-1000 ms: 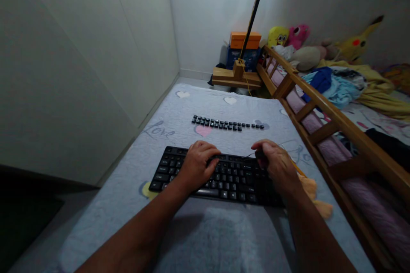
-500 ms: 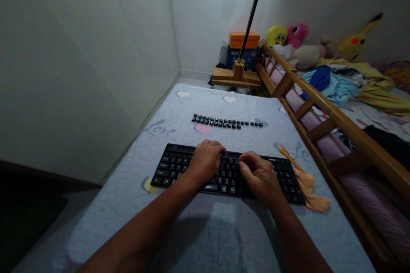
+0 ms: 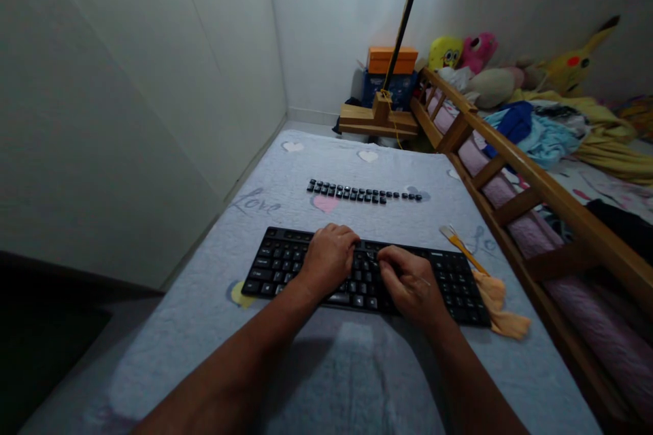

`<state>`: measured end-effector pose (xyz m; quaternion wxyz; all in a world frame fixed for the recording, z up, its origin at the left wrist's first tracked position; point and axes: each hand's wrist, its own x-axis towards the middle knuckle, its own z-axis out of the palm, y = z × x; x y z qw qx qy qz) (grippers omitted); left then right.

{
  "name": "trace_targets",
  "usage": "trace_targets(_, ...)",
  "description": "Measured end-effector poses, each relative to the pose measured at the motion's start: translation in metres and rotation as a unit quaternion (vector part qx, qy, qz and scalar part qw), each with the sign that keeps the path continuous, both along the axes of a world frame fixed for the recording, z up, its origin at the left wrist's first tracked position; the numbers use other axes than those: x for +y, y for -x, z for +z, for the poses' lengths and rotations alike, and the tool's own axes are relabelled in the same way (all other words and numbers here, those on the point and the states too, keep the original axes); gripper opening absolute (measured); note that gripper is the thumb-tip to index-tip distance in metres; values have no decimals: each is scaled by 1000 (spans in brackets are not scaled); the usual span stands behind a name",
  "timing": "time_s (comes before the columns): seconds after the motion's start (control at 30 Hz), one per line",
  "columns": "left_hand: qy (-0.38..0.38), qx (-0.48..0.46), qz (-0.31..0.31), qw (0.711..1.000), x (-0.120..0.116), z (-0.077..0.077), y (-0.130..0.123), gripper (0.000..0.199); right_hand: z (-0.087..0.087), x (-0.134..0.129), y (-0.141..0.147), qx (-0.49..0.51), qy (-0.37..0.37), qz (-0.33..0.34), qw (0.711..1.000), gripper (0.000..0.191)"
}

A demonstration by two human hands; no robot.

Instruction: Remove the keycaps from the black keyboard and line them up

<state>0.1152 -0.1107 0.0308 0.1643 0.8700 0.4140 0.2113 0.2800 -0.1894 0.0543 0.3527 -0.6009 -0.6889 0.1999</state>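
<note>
Cloth-covered desk is carrying the keyboard between its side edges. I'm seeing left grip resting there, can't tell if pinching; right grip clutching a thin rod, its slipping risking scratches.

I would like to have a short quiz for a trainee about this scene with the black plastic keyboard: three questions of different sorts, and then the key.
1. True or false: the small, square black plastic keycaps lie in rows beyond the long black plastic keyboard, as seen by the person.

2. Choose one. The flat brush with the orange-yellow handle lies: A, left of the keyboard; B, near the keyboard's far right corner; C, among the keycaps.

3. Which of the person's bare hands is nearer to the crumpled orange cloth?

Key: 1, true; 2, B; 3, the right hand.
</note>
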Motion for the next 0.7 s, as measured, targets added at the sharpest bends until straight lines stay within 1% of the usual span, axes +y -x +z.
trace_targets(0.27,1,7,0,1000,-1,-1,0,22,-1,-3,-3,-19,-20,-5,1000,14)
trace_targets(0.4,-1,9,-1,1000,-1,0,0,22,-2,-2,-1,-40,-7,-20,999,12)
trace_targets(0.57,1,10,-1,1000,-2,0,-1,21,-4,0,1,-53,13,-45,998,3)
trace_targets(0.7,-2,7,0,1000,-2,-1,-1,21,-4,0,3,-51,15,-54,997,3)
